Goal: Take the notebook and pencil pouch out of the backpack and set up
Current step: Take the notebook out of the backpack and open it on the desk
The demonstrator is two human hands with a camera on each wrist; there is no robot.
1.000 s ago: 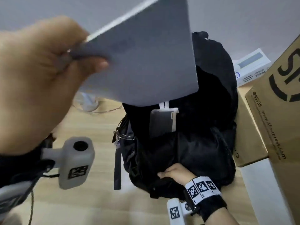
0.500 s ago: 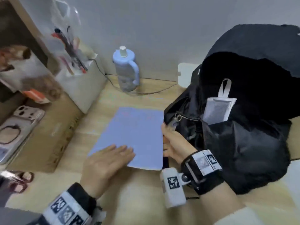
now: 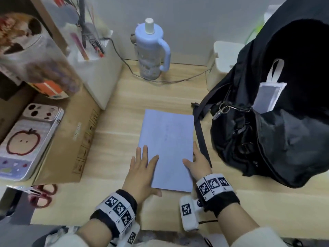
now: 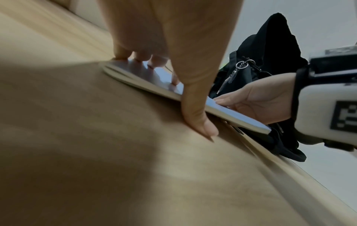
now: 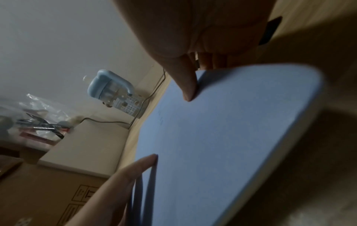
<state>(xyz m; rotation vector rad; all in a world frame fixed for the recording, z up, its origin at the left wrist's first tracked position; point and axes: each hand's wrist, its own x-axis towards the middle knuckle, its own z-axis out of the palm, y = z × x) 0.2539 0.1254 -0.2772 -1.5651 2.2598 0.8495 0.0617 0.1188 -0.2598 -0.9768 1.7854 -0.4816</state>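
A light blue notebook (image 3: 167,148) lies flat and closed on the wooden desk (image 3: 114,157), left of the black backpack (image 3: 276,131). My left hand (image 3: 142,168) rests on its near left corner with straight fingers (image 4: 158,61) on the cover (image 4: 154,73). My right hand (image 3: 198,162) holds the near right edge, thumb (image 5: 188,85) on the cover (image 5: 222,137) and fingers down the side. The backpack stands open, a flat grey-white pouch with a loop (image 3: 267,95) poking from an inner pocket. I cannot tell whether that is the pencil pouch.
A blue handled bottle (image 3: 151,50) and a cable (image 3: 174,81) sit at the back. A cardboard box (image 3: 71,139) with phone cases (image 3: 26,139) and a white box (image 3: 99,73) crowd the left. Pink scissors (image 3: 41,195) lie near left. A white container (image 3: 220,63) stands behind the backpack.
The left hand brought the notebook down from above the backpack onto the desk. The right hand left the backpack for the notebook's right edge, and the notebook now lies square.
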